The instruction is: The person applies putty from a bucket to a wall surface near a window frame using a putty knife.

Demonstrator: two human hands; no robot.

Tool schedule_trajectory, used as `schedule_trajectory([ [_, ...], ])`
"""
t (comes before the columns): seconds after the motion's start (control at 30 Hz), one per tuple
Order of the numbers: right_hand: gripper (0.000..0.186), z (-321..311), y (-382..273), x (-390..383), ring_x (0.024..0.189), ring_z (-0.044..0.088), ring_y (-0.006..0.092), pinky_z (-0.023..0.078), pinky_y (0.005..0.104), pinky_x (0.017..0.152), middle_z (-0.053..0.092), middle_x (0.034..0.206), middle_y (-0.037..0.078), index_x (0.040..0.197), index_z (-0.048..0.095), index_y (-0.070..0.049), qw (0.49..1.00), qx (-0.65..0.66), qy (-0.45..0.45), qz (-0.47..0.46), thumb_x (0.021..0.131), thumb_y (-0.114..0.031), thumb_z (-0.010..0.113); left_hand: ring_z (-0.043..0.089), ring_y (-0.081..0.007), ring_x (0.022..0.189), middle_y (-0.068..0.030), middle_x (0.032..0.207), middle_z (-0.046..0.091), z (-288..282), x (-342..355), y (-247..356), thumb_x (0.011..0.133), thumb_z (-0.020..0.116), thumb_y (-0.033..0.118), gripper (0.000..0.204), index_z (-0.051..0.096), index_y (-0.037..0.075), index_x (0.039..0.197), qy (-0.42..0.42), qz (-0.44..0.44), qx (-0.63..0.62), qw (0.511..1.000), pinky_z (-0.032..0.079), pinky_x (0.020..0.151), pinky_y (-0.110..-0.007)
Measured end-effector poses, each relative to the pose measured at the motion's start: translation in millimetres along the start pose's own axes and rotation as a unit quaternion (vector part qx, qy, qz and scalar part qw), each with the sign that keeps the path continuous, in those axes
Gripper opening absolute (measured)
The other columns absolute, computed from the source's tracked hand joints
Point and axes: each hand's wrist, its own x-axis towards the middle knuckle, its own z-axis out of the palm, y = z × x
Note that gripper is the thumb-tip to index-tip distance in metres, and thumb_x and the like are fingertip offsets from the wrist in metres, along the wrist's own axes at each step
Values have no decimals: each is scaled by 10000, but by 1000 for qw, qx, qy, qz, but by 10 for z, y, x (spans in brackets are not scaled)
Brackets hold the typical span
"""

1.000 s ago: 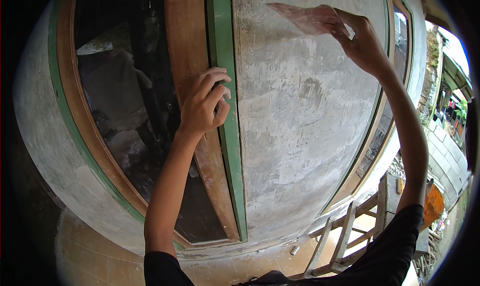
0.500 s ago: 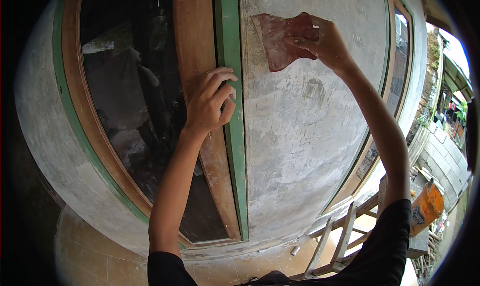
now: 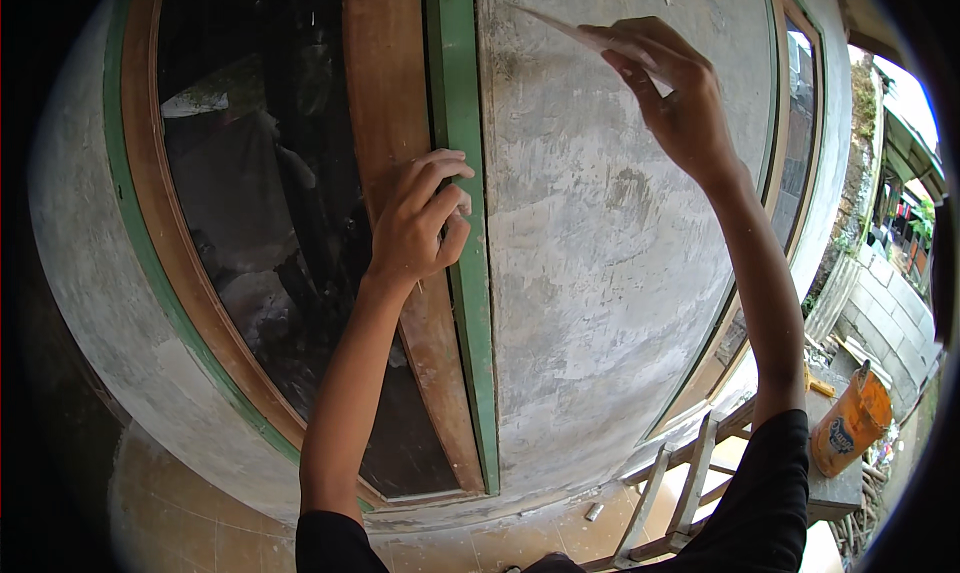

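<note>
My right hand (image 3: pixel 675 98) is raised at the upper part of the grey, patchy wall (image 3: pixel 600 263). Its fingers and thumb pinch a thin, dark red putty spreader (image 3: pixel 560 28) with whitish smears, seen almost edge-on. I cannot tell whether the blade's tip touches the wall. Lower and to the left, my left hand (image 3: pixel 420 213) holds nothing; its fingers are loosely bent and apart. The whitened fingertips rest at the green strip (image 3: pixel 465 243) of the window frame, beside the brown wooden frame (image 3: pixel 385 93).
Dark window glass (image 3: pixel 235 193) fills the left side. A second framed window (image 3: pixel 795 113) is on the right. Below it, a wooden ladder-like frame (image 3: pixel 685 483) stands near an orange container (image 3: pixel 850 428) on a grey ledge. Tan tiles (image 3: pixel 440 551) cover the floor.
My right hand has moved slightly right and turned, so the spreader shows its thin edge rather than its broad red face. My left hand stays at the frame, a little lower in view.
</note>
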Motion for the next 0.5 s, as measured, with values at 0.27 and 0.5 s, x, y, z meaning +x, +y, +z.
schedule_trajectory([
  [0.27, 375, 322, -6, -249, 974, 595, 149, 449, 356, 961, 683, 1113, -25, 1211, 684, -232, 944, -306, -59, -105, 857, -108, 685, 590, -339, 1112, -130, 1042, 621, 10, 26, -35, 732, 511, 28, 41, 545, 23, 711, -6, 1, -6, 1000, 471, 920, -424],
  [0.5, 372, 502, -50, -358, 1072, 552, 166, 437, 390, 993, 672, 1108, -11, 1223, 678, -191, 951, -287, -91, -74, 860, -106, 662, 608, -326, 1078, -110, 986, 610, 7, 47, -26, 706, 540, 7, 34, 519, 33, 701, 4, 14, 1, 1000, 480, 878, -420],
])
